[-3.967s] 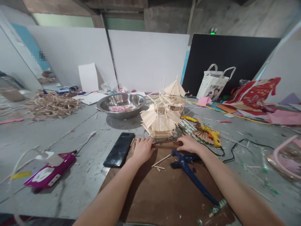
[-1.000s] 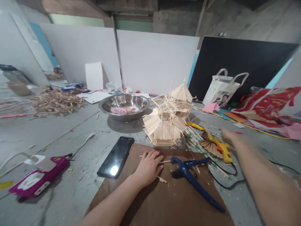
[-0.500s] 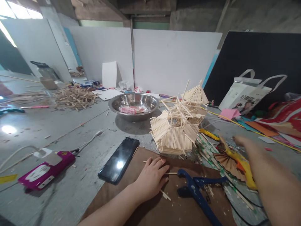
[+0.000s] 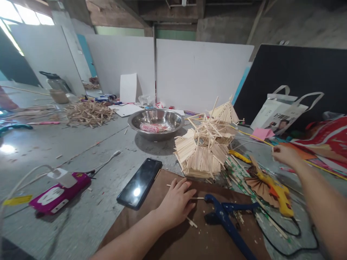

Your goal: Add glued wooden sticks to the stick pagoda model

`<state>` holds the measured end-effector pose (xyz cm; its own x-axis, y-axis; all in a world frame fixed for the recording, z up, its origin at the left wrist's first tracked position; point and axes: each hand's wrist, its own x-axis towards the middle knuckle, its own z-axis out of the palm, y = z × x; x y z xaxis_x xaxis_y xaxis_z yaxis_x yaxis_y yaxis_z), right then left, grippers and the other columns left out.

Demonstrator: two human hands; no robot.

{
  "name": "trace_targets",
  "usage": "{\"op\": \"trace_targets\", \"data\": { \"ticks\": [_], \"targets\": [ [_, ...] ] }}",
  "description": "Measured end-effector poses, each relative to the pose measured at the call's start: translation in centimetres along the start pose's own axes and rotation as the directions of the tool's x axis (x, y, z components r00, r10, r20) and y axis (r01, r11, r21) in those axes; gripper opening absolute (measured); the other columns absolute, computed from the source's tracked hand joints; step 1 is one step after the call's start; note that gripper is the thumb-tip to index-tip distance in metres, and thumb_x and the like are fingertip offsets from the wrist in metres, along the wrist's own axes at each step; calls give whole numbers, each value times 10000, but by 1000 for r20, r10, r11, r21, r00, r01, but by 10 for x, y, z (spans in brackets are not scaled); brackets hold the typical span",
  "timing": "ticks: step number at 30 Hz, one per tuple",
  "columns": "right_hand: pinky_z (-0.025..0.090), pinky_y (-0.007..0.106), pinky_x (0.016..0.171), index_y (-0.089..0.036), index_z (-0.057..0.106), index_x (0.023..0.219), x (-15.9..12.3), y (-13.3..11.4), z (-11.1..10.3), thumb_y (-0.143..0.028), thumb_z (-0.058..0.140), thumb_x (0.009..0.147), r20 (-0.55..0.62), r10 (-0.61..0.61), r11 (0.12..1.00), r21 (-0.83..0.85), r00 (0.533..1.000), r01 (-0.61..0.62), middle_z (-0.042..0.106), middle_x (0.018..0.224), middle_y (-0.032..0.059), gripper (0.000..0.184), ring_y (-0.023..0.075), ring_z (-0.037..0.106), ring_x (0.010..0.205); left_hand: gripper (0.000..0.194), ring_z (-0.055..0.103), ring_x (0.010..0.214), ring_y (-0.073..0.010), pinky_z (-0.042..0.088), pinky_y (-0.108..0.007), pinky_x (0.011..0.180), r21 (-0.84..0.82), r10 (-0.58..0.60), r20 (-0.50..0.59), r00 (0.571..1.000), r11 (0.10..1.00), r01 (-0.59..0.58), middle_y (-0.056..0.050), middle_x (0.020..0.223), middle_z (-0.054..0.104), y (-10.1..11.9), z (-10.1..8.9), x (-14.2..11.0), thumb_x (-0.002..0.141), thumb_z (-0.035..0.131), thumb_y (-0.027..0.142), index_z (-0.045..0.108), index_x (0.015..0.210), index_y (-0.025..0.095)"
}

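My left hand (image 4: 176, 203) lies flat and open on the brown board (image 4: 151, 234), its fingertips on a thin wooden stick (image 4: 195, 198). Just beyond it stands a pavilion model of wooden sticks (image 4: 203, 153). A blue cutter (image 4: 226, 219) lies on the board to the right of this hand. My right hand (image 4: 283, 154) is stretched out over the table at the right, past the yellow glue gun (image 4: 274, 187), near pink and orange paper. Its fingers are curled and blurred, and I cannot make out anything in them.
A black phone (image 4: 139, 182) lies left of the board, a pink power bank (image 4: 58, 193) with a cable further left. A steel bowl (image 4: 155, 122) stands behind the model. A stick pile (image 4: 88, 112) is at back left, a paper bag (image 4: 284, 110) at back right.
My right hand left the front of the model, swung right over the glue gun and now reaches further out. The left hand slid back onto the board. The view turned left.
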<state>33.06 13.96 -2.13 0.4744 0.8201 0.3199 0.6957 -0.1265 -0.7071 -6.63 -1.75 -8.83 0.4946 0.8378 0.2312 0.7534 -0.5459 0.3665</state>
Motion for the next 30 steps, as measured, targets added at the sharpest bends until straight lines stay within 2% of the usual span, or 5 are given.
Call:
{"op": "trace_targets", "data": {
  "ticks": [3, 7, 13, 19, 30],
  "targets": [
    [387, 287, 507, -146, 572, 586, -32, -40, -17, -141, 612, 622, 122, -53, 950, 312, 991, 12, 557, 478, 21, 54, 114, 522, 440, 253, 448, 989, -207, 321, -391, 871, -126, 29, -94, 995, 991, -40, -77, 1021, 545, 10, -14, 2, 732, 466, 230, 573, 961, 214],
    [404, 246, 454, -157, 589, 651, -112, -102, -18, -215, 671, 561, 171, -135, 587, 807, 976, -60, 610, 602, 19, 135, 91, 527, 407, 225, 528, 812, -162, 416, -307, 727, -470, -158, -176, 972, 881, 58, -66, 862, 602, 31, -42, 8, 750, 435, 257, 609, 880, 199],
    [440, 208, 428, -173, 616, 711, -182, -141, 27, -282, 679, 553, 481, -173, 357, 844, 859, -401, 645, 668, 5, 202, 95, 560, 448, 271, 416, 368, -64, 340, -196, 395, -919, -415, 120, 902, 297, 259, 33, 446, 487, 60, -56, 43, 643, 580, 307, 622, 871, 166],
    [398, 164, 383, -173, 623, 675, -189, -142, 51, -266, 681, 560, 459, -141, 234, 877, 877, -421, 609, 581, -37, 158, 51, 506, 402, 312, 410, 364, -31, 345, -183, 367, -996, -491, 32, 871, -85, -12, 24, 589, 540, 64, -39, 80, 582, 639, 337, 610, 826, 143],
    [353, 169, 352, -167, 629, 616, -187, -162, 58, -263, 666, 574, 356, -162, 205, 925, 921, -321, 583, 526, -43, 111, 43, 460, 361, 248, 398, 350, -22, 293, -166, 337, -976, -510, -135, 850, -80, -204, 26, 572, 540, 63, -37, 107, 593, 627, 347, 585, 692, 125]
  ]
}}
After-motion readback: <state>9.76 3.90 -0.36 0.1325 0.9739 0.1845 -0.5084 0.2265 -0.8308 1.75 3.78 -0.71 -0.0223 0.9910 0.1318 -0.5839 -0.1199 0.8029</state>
